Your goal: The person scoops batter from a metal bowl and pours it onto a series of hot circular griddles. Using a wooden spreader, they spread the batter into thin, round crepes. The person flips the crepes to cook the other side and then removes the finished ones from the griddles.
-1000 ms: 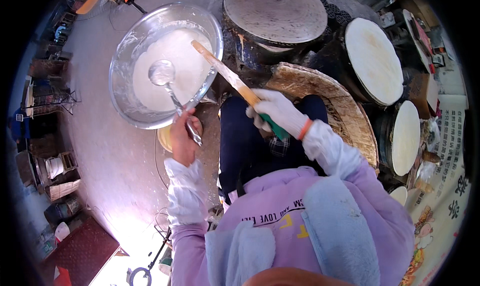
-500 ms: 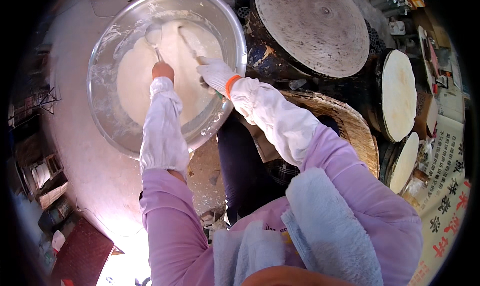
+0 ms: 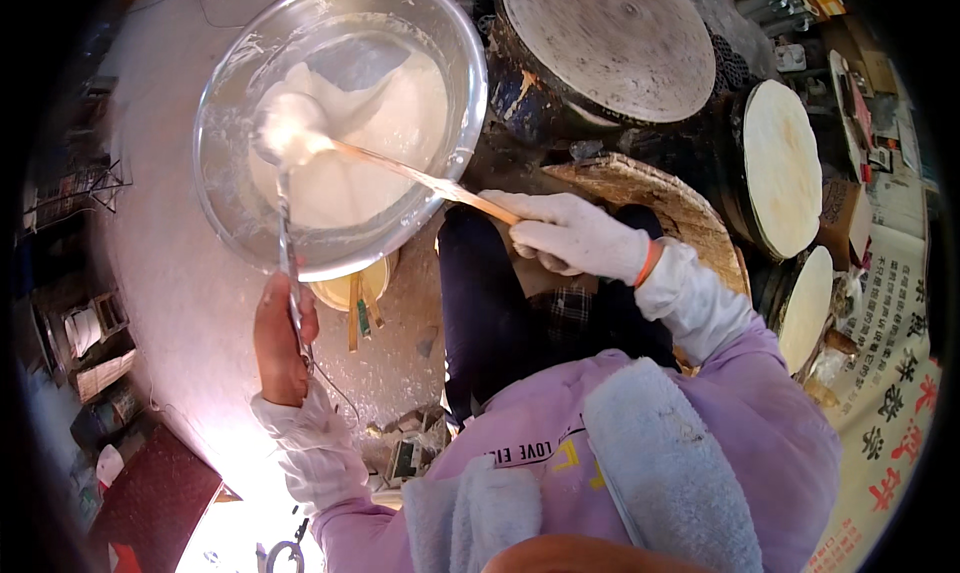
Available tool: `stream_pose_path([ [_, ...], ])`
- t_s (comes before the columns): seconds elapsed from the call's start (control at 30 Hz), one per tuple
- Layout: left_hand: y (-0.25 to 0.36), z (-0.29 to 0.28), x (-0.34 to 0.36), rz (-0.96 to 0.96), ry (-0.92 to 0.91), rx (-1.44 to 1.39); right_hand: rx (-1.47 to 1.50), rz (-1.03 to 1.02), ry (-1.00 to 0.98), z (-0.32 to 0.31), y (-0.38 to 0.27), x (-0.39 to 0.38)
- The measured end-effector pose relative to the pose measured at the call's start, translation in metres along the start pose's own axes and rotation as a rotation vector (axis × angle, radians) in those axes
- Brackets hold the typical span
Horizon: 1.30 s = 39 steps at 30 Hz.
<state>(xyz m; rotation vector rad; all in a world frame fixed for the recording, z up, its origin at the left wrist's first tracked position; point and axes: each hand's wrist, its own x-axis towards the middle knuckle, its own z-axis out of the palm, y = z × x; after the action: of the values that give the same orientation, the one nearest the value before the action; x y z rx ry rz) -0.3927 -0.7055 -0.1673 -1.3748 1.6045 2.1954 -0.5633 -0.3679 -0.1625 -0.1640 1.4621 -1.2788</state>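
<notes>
Gripping a steel ladle (image 3: 284, 218) firmly in the bare left hand (image 3: 281, 341), just outside the near rim of the metal basin (image 3: 226, 138); clasping a wooden spatula (image 3: 430, 181) in the white-gloved right hand (image 3: 575, 235), to the basin's lower right. Inside the basin, pale batter (image 3: 400, 113), pulled into folds toward the far wall.

To work well here, probably best to keep the ladle bowl level above the batter, scrape with the spatula's flat in slow strokes, and catch drips within the basin, clear of the small yellow tub (image 3: 328, 295) partly under the near rim.

Hard to make out: the ladle bowl, smeared and blurred in the basin's left part, and the spatula's tip, lost against the batter. Impossible to tell touching from merely overlapping there. Hidden by the right hand: the spatula's grip end. Barely inside the view, perhaps clipped: the basin's far rim.
</notes>
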Motion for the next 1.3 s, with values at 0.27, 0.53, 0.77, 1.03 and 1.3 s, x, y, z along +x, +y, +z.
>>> stream_pose_path([
  [0.27,-0.059,-0.041,0.097,0.748,0.165,1.547,-1.042,-0.277,-0.055,-0.032,-0.011,0.028],
  [0.53,-0.065,-0.041,0.201,0.664,-0.070,1.522,-1.126,-0.028,-0.122,-0.033,-0.076,0.064],
  [0.77,-0.037,-0.034,0.168,-0.298,-0.423,0.690,-1.234,-0.030,-0.190,-0.035,-0.060,0.130],
  [1.03,-0.059,-0.016,0.138,-0.537,-0.345,0.013,-0.606,0.386,-0.182,-0.025,-0.068,0.107],
  [1.3,-0.133,0.076,0.086,-0.190,-0.192,-0.466,0.702,0.202,-0.176,0.050,-0.009,0.053],
])
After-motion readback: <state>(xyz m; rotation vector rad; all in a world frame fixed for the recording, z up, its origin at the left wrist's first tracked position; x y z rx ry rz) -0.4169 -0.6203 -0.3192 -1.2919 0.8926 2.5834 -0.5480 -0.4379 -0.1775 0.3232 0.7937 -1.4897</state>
